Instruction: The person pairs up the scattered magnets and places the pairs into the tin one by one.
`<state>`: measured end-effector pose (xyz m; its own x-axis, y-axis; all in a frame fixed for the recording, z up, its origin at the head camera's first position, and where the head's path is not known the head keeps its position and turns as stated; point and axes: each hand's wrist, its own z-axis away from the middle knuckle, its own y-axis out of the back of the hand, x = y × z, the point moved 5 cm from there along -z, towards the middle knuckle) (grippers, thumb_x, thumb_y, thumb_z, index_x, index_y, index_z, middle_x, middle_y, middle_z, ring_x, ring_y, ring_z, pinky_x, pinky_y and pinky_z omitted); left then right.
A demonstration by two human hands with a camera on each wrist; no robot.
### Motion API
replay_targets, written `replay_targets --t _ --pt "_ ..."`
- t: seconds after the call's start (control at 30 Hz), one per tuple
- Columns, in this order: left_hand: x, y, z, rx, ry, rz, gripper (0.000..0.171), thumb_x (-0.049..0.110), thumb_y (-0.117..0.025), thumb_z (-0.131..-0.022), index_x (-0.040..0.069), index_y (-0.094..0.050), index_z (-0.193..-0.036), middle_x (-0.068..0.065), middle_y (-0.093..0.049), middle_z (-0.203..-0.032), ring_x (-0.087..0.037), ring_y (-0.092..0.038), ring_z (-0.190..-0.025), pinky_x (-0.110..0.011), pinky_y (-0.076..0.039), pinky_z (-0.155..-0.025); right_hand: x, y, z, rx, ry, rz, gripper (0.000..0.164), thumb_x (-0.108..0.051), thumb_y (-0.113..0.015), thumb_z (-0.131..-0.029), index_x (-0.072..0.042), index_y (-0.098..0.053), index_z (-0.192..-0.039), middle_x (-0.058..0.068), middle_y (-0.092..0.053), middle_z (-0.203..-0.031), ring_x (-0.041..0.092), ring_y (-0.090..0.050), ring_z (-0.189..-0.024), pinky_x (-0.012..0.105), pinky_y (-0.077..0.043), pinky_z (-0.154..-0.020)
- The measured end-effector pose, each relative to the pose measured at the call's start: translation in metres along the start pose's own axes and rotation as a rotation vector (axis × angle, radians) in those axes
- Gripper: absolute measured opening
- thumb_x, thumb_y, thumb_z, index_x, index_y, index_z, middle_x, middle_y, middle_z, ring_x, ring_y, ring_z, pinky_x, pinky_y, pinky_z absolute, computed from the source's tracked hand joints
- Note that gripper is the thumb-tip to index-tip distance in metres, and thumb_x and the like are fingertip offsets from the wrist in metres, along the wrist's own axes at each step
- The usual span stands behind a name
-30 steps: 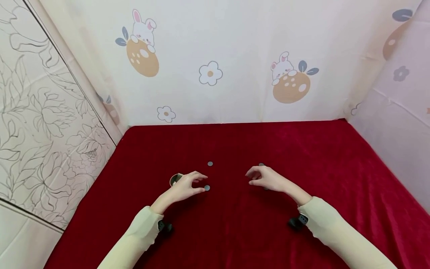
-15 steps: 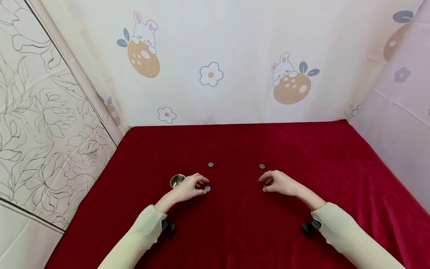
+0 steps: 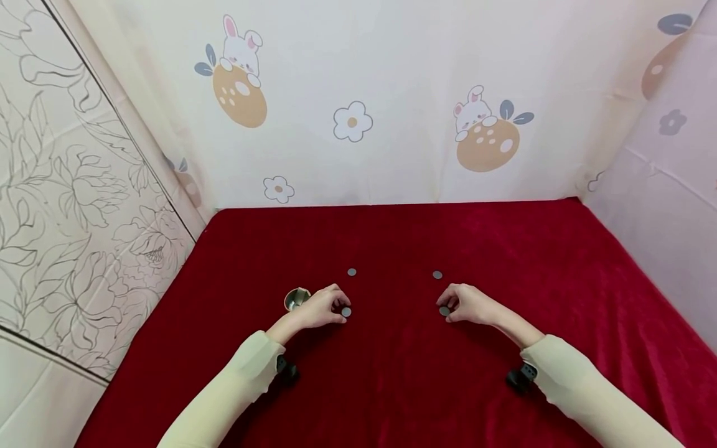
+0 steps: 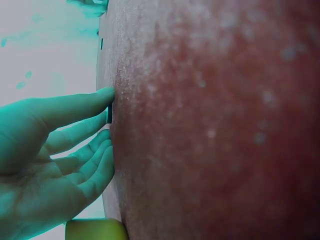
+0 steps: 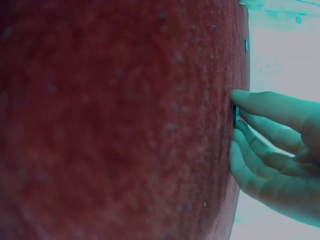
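Several small grey discs, coin-like, lie on the red cloth in two pairs. My left hand (image 3: 320, 309) holds thumb and fingertips at opposite edges of the near left disc (image 3: 346, 312); the left wrist view shows that disc (image 4: 109, 114) edge-on between them. On the other side, my right hand (image 3: 470, 305) has the near right disc (image 3: 444, 311) between thumb and fingers, and the right wrist view shows this disc (image 5: 236, 116) edge-on too. Farther back lie the far left disc (image 3: 351, 272) and the far right disc (image 3: 437, 274), untouched.
Just left of my left hand stands a small round cup (image 3: 291, 299) with a tan rim, partly hidden by the hand. Red velvet cloth (image 3: 392, 386) covers the table. A patterned curtain (image 3: 403, 74) hangs behind, with panels at both sides.
My right hand has moved right to the near right disc, uncovering the far right one, and its fingers have come around the disc. My left hand has shifted slightly right, its fingertips drawing in.
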<state>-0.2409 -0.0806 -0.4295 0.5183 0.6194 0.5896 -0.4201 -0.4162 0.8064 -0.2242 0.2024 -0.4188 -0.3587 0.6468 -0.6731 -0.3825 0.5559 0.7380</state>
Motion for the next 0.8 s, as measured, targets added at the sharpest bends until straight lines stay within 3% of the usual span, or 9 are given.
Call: replay_targets --t 0.43,0.8 --pt "0.003 0.0 -0.006 0.001 0.004 0.005 0.014 0.007 -0.069 -0.075 0.003 -0.063 -0.087 -0.004 -0.055 -0.084 -0.017 -0.055 -0.077 -0.019 -0.044 -0.067 0.002 0.0 -0.004 0.006 0.006 0.03 0.018 0.001 -0.07 -0.066 0.005 -0.067 -0.084 0.005 -0.063 -0.075 0.01 -0.057 -0.064 0.021 -0.046 -0.056" --pt "0.011 -0.006 -0.016 -0.012 0.003 -0.012 0.013 0.009 -0.069 -0.075 0.004 -0.065 -0.087 -0.003 -0.058 -0.082 -0.014 -0.055 -0.074 -0.02 -0.044 -0.064 -0.008 -0.006 -0.01 -0.01 0.033 -0.024 0.017 -0.001 -0.07 -0.069 0.005 -0.065 -0.085 0.007 -0.064 -0.077 0.012 -0.059 -0.065 0.022 -0.047 -0.058"
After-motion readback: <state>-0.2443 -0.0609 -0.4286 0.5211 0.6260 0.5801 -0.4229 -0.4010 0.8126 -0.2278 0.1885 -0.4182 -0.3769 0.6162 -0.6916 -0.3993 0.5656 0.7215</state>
